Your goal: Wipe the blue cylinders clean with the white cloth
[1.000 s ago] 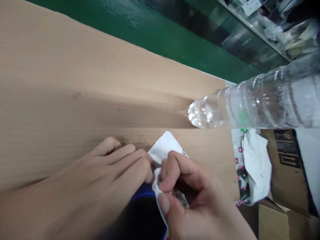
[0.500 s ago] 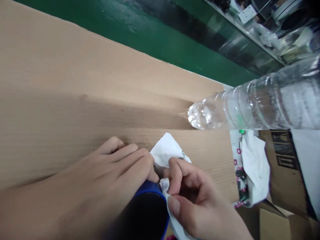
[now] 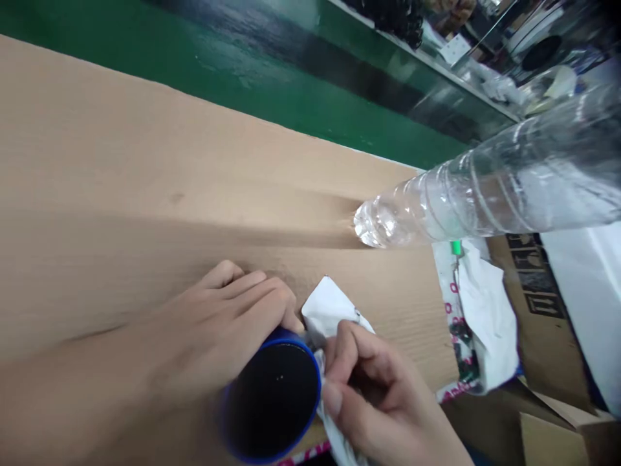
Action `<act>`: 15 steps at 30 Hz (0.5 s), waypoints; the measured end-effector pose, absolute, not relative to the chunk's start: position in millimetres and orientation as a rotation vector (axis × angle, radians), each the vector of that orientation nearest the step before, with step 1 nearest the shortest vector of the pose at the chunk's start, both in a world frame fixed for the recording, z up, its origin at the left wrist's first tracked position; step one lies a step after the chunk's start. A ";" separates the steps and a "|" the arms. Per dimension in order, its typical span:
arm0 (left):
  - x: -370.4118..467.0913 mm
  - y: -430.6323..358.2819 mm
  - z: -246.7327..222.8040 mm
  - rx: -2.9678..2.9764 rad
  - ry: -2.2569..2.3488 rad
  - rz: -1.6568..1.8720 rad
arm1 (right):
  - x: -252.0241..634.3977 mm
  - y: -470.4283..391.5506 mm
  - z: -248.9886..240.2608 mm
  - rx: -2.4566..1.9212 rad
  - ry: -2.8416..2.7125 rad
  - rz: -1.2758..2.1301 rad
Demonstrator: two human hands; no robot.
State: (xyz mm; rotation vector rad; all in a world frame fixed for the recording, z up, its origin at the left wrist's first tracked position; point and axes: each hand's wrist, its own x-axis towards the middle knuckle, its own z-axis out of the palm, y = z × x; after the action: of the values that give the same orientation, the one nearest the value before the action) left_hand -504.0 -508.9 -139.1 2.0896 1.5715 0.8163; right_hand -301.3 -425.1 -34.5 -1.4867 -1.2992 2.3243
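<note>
My left hand (image 3: 237, 310) is curled over the near-left and far side of a blue cylinder (image 3: 315, 362) with a flat black round end. Its fingertips are partly hidden where they meet the cylinder. Against the cylinder's right side, my right hand (image 3: 373, 388) pinches a crumpled white wipe (image 3: 334, 430) between thumb and bent fingers. The wipe could be tissue or thin cloth. Just beyond the right fingers, a flat white piece (image 3: 327, 304) with a pointed corner lies on the brown tabletop (image 3: 145, 155); whether it joins the wipe is hidden by the hand.
A tall clear plastic bottle (image 3: 451, 194) stands on the right of the tabletop. Past the right edge are a crumpled white sheet (image 3: 488, 310) and a cardboard box (image 3: 543, 323). A green surface (image 3: 291, 97) runs along the far side, with clutter on a shelf behind.
The view has shifted, so more of the cylinder's black end shows. Both hands keep their grips, and the right hand sits slightly lower in the picture with the wipe.
</note>
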 end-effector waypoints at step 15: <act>-522.3 -501.0 -100.7 2.237 1.379 0.750 | -310.7 -425.5 -40.3 -1.358 -1.339 2.302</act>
State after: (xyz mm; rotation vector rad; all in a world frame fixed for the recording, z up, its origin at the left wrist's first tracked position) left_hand -522.3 -501.0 -100.7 2.2369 1.3791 0.7505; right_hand -310.7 -425.5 -40.3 -1.3580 -1.3389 2.3023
